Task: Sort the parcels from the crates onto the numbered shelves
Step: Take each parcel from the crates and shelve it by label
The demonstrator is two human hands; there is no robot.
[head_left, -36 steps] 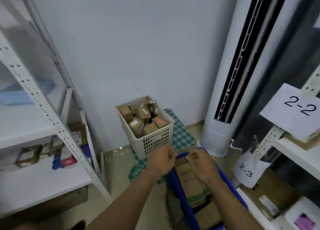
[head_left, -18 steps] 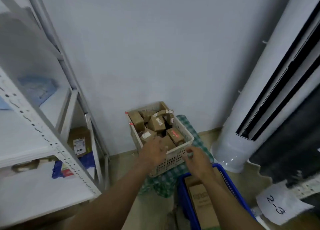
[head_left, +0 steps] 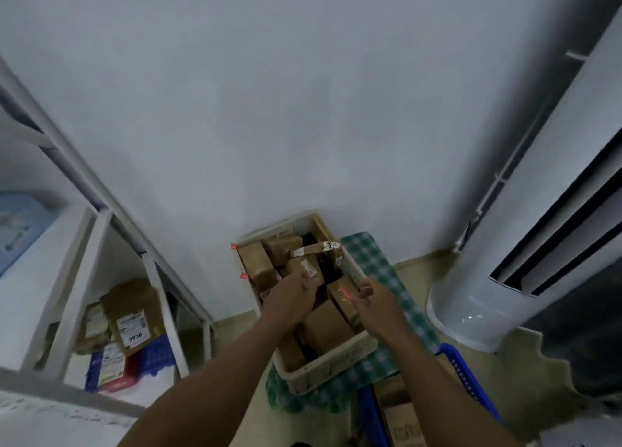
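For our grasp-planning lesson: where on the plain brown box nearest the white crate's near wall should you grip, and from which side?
From above, probably: the box has only its tilted top face bare, hemmed by other parcels and the crate wall. Pinch across its two opposite top edges.

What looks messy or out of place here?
Nothing spilled or broken. The parcels in the white crate lie jumbled at all angles, one long flat parcel bridging the top. On the left shelf, a crumpled brown parcel leans tilted.
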